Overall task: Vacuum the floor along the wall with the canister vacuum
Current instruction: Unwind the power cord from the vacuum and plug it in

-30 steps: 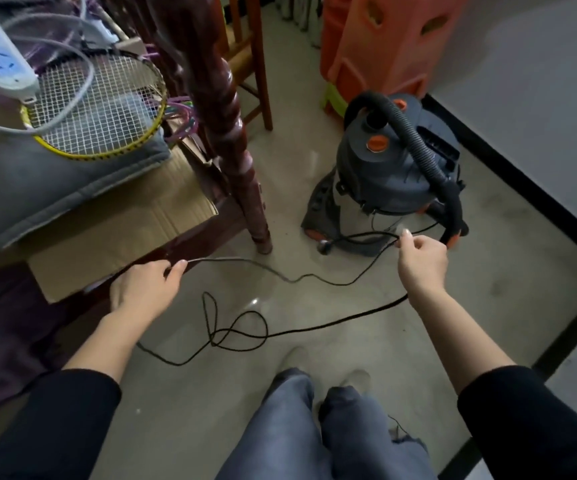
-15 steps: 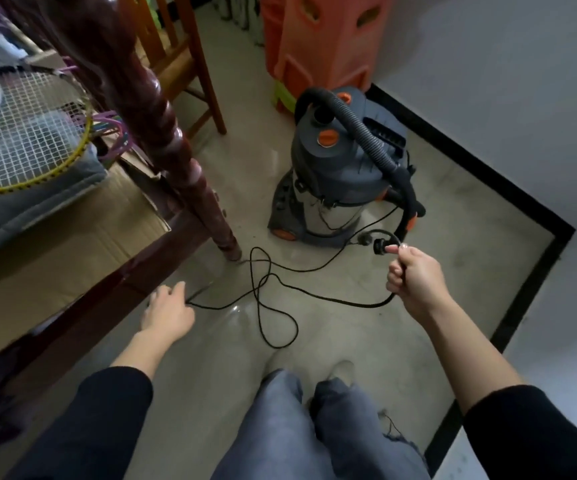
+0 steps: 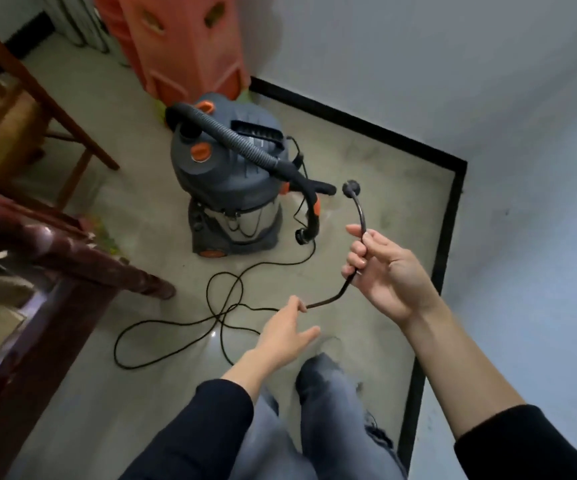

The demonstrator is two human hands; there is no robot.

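Gripping power cord (image 3: 328,299) in right hand (image 3: 384,271), plug (image 3: 351,188) above.

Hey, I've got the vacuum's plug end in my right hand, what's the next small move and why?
Probably draw the cord through with the left hand to undo the slack. The right hand grips the cord just below the plug, but the rest lies in crossed loops on the floor near the canister vacuum and could snag.
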